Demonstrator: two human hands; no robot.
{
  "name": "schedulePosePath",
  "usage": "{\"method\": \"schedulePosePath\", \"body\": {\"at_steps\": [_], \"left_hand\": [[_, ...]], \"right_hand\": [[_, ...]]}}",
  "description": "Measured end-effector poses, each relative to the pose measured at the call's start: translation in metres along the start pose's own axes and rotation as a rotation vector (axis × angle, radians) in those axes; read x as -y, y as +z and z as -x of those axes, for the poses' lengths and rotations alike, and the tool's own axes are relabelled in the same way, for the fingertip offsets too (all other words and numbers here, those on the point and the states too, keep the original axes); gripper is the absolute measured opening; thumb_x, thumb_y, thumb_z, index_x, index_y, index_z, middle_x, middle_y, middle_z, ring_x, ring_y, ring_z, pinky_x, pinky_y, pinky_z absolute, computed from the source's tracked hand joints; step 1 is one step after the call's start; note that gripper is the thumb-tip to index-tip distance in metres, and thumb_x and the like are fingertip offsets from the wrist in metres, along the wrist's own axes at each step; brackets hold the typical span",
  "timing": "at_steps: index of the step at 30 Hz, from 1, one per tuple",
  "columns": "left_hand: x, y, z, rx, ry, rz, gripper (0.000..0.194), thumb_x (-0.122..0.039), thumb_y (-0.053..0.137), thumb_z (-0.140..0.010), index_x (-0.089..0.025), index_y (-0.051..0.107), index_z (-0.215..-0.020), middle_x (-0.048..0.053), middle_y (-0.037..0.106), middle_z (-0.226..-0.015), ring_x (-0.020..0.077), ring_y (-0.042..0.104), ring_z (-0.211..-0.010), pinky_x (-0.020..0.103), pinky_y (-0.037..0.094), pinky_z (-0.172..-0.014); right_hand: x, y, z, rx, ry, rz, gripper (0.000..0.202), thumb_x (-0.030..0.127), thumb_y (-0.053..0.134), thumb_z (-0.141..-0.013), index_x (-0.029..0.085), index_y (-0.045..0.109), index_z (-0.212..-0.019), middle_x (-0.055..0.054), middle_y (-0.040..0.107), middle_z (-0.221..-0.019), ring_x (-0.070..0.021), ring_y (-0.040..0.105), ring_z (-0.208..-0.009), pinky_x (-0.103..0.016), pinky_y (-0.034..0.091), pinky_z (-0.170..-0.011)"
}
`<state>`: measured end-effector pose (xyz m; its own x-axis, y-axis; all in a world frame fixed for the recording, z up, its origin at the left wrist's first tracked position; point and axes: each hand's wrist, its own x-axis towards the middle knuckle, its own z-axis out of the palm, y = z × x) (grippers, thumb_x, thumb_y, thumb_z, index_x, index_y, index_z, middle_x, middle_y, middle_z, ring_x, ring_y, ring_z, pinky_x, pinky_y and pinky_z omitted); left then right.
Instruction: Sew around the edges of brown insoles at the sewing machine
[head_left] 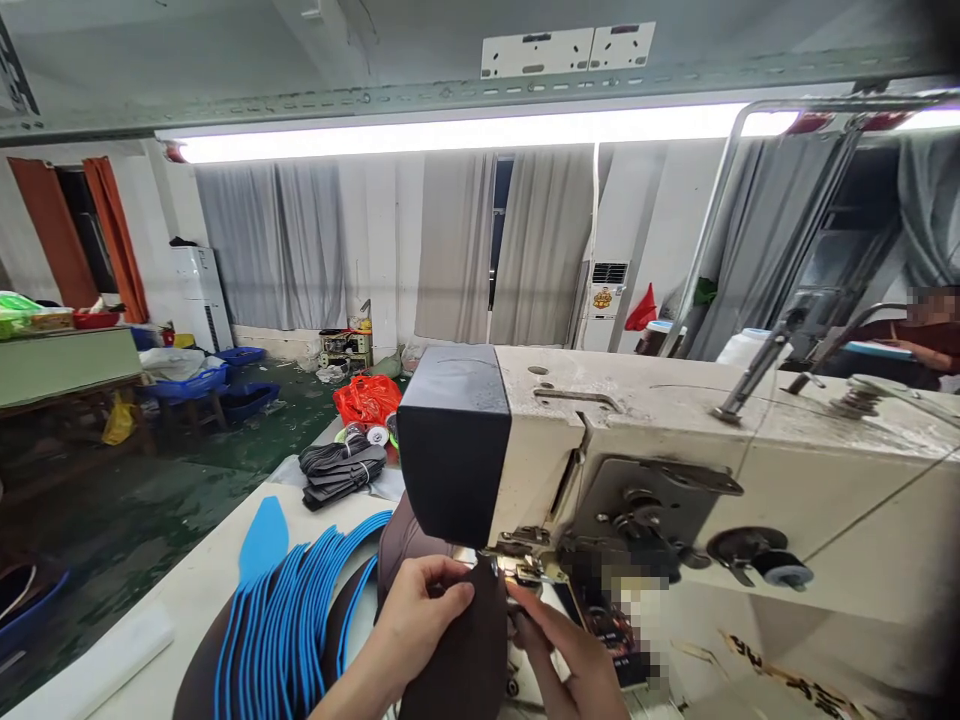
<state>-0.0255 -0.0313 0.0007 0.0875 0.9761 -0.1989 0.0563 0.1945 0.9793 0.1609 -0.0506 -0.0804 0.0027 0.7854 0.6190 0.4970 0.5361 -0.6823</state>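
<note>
At the sewing machine point(675, 400), a dark brown fabric piece point(457, 665) runs up under the needle area, below the black head cover point(454, 450). My left hand point(420, 615) pinches this fabric between thumb and fingers on its left side. Along the fabric's right edge, close to the metal presser foot point(529, 568), my right hand point(562, 650) grips with its index finger stretched toward the foot. Left of my hands lies a row of curved dark pieces with blue edging point(277, 620). Behind my left hand is a brownish, rounded fabric part point(405, 540).
Bundled dark strips point(341, 470) and a red plastic bag point(367, 400) lie farther back on the white table point(217, 560). A white roll or block point(120, 670) sits at the near left. Thread runs to a bobbin winder point(780, 570). Another person point(930, 335) is at far right.
</note>
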Motion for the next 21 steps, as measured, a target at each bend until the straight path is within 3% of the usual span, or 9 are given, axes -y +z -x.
{"method": "schedulePosePath", "body": {"at_steps": [6, 12, 16, 18, 21], "left_hand": [[0.006, -0.002, -0.004, 0.001, 0.035, -0.005, 0.031, -0.032, 0.069, -0.065, -0.013, 0.069, -0.090, 0.007, 0.069, -0.087, 0.0239, 0.063, -0.086, 0.032, 0.048, -0.074], [0.009, -0.001, -0.008, 0.034, 0.076, 0.020, 0.028, -0.031, 0.068, -0.066, -0.012, 0.068, -0.087, 0.007, 0.068, -0.086, 0.0224, 0.062, -0.085, 0.031, 0.048, -0.075], [0.010, -0.006, -0.008, 0.056, 0.064, -0.007, 0.031, -0.034, 0.069, -0.068, -0.014, 0.069, -0.092, 0.007, 0.070, -0.092, 0.0233, 0.063, -0.089, 0.032, 0.049, -0.080], [0.013, -0.012, -0.003, 0.136, 0.035, 0.064, 0.045, -0.038, 0.075, -0.064, -0.016, 0.068, -0.103, 0.008, 0.070, -0.100, 0.0254, 0.064, -0.095, 0.034, 0.049, -0.084], [0.020, -0.021, 0.008, 0.423, 0.000, 0.251, 0.069, -0.038, 0.084, -0.056, -0.022, 0.062, -0.119, 0.008, 0.070, -0.110, 0.0294, 0.063, -0.105, 0.038, 0.048, -0.093]], "right_hand": [[-0.004, -0.006, -0.009, 0.060, -0.026, 0.048, 0.039, 0.043, 0.045, -0.094, 0.026, 0.067, -0.121, -0.008, 0.077, -0.073, -0.0171, 0.070, -0.057, -0.022, 0.055, -0.057], [-0.005, -0.009, -0.013, 0.071, -0.052, 0.007, 0.035, 0.041, 0.047, -0.094, 0.028, 0.069, -0.119, -0.008, 0.076, -0.075, -0.0160, 0.071, -0.062, -0.020, 0.054, -0.060], [-0.001, -0.010, -0.014, 0.051, -0.053, 0.011, 0.036, 0.043, 0.046, -0.095, 0.028, 0.071, -0.116, -0.004, 0.073, -0.064, -0.0149, 0.068, -0.055, -0.020, 0.054, -0.058], [0.002, -0.011, -0.016, 0.047, -0.050, 0.017, 0.035, 0.043, 0.046, -0.095, 0.028, 0.071, -0.115, -0.004, 0.073, -0.063, -0.0145, 0.067, -0.053, -0.020, 0.054, -0.057], [0.005, -0.014, -0.018, 0.081, -0.037, 0.039, 0.035, 0.042, 0.047, -0.095, 0.026, 0.071, -0.115, -0.006, 0.076, -0.074, -0.0148, 0.068, -0.055, -0.021, 0.056, -0.059]]}}
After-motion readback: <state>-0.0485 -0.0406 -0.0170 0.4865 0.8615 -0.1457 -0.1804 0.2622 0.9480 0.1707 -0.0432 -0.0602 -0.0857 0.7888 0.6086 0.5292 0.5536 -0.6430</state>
